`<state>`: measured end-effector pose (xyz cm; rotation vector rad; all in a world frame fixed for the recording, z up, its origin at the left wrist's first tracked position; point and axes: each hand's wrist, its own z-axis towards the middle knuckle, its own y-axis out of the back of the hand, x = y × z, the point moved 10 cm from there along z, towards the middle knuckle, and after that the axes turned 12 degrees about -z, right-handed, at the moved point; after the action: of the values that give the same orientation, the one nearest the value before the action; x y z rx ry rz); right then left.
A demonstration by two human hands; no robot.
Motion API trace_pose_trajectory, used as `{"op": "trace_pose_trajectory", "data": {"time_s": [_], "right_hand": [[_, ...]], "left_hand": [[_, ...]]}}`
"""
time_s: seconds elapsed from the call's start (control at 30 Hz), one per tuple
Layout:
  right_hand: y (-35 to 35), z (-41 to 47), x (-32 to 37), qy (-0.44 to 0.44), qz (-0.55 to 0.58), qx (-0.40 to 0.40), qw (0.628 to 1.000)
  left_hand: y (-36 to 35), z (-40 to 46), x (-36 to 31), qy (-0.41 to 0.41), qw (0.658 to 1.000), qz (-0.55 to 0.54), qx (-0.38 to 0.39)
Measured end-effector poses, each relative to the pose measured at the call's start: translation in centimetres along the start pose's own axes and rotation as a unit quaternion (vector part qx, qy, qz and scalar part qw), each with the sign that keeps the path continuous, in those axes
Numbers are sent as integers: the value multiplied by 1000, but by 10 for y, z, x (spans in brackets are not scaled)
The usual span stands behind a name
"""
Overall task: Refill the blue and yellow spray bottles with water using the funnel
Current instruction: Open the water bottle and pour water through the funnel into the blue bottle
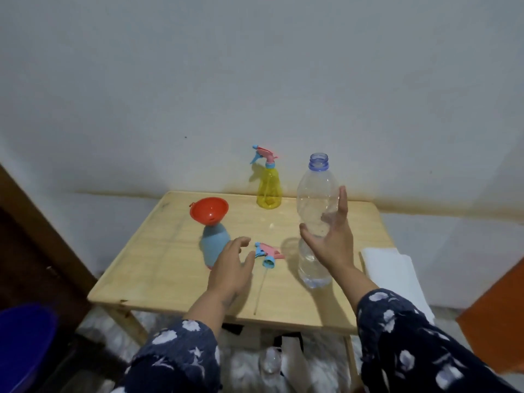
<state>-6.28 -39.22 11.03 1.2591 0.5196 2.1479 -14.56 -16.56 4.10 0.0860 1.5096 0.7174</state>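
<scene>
A pale, bare wall (255, 66) fills the upper view, with a yellowish stain line running along it just behind the light wooden bench (175, 268). A dark brown wooden frame (31, 222) slants at the left, an orange panel (499, 316) stands at the right, and folded white cloth (391, 276) lies beside the bench.

No readable text, label, brand, number or sign shows on anything here.
</scene>
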Motion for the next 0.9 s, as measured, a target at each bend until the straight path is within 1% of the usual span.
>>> {"op": "trace_pose_trajectory", "data": {"time_s": [0.07,0.13,0.23,0.33,0.43,0.5,0.67,0.77,0.9], "right_hand": [[-4,1,12,13,-33,22,999],[-10,3,25,30,-64,62,996],[-18,7,48,50,-110,126,985],[-33,8,75,85,-169,213,959],[-47,2,98,113,-230,301,918],[-53,-1,105,118,-276,338,892],[-64,-6,105,78,-343,389,852],[-64,-9,103,46,-380,408,829],[-61,-12,109,6,-388,429,816]], "left_hand": [[22,-4,28,46,998,6,-41],[43,-3,50,83,993,21,-82],[62,6,70,119,988,13,-103],[69,22,76,113,990,-8,-85],[71,39,80,105,992,-24,-70],[69,48,84,102,992,-52,-58],[57,66,91,87,991,-97,-12],[54,72,93,68,993,-95,10],[55,75,92,53,994,-97,17]]}}
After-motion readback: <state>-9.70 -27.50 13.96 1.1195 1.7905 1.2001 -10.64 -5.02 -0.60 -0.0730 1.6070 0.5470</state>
